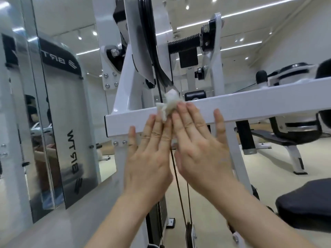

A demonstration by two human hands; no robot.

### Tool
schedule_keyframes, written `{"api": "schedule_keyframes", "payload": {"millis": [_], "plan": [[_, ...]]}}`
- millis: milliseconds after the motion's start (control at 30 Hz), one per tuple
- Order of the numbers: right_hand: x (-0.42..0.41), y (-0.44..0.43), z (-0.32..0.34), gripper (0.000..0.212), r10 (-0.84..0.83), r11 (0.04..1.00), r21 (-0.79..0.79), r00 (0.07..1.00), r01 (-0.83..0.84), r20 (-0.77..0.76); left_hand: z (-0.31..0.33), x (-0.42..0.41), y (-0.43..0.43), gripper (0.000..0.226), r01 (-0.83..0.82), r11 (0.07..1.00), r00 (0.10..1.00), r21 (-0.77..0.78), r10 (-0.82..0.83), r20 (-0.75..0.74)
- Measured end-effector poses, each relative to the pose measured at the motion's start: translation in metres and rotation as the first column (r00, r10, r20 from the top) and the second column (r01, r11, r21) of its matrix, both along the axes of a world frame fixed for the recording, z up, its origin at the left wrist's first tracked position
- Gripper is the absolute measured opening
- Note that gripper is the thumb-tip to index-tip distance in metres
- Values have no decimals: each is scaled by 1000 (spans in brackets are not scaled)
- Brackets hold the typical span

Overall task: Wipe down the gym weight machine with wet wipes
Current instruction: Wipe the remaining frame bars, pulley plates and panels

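A crumpled white wet wipe (169, 105) sits on the front top edge of the weight machine's (129, 72) white crossbar (259, 104), near the bar's left end. Both hands are raised to it with fingers straight and spread. The left hand (148, 158) and the right hand (202, 154) lie side by side, their fingertips against the wipe and the bar, pressing rather than gripping. Just behind the hands a thin dark cable (179, 190) runs down between the wrists toward the base; above the bar it leads up to a black pulley wheel (145, 24), with a black coil spring (184, 42) to the right of it. A black padded seat (304, 204) shows at the lower right, and a flat bench (279, 138) stands further back under the bar. To the left is a mirror wall (53, 104) with reversed lettering. The floor (268, 176) is pale beige, and strip lights (250, 9) cross the white ceiling.
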State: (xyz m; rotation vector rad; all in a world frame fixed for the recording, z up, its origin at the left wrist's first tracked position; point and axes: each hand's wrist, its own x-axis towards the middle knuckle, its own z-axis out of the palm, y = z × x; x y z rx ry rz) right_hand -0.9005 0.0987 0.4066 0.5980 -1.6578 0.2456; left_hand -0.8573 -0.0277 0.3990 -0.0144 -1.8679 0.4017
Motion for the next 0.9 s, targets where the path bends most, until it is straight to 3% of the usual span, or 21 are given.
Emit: {"api": "schedule_keyframes", "payload": {"millis": [100,167,300,400,500,567,667,800,900], "plan": [[-12,53,-3,64,-100,984,-143,993,108,61,-1,-11,49,78,128,982,990,-137,-119,78],[-8,45,-2,65,-98,981,-162,994,106,55,6,-9,43,78,116,980,991,-164,-102,89],[9,-32,-1,60,18,997,77,1000,-17,-14,13,15,-34,76,-79,996,997,43,78,25],[15,-51,2,59,30,983,182,999,-26,-17,13,20,-46,70,-61,991,998,117,58,25],[4,-6,0,52,177,984,35,984,-176,-31,14,11,-11,73,37,998,999,45,-38,27],[-7,34,-4,42,204,968,-119,969,-221,-136,13,0,26,75,130,991,990,-21,-129,54],[-12,64,-3,28,221,916,-294,955,-274,-199,23,-9,68,58,335,942,941,-19,-333,66],[-11,50,13,17,299,895,-268,925,-357,-236,53,-5,64,31,539,832,841,130,-539,-38],[-12,43,18,34,305,913,-190,913,-362,-271,67,-3,63,23,674,709,737,209,-665,-122]]}}
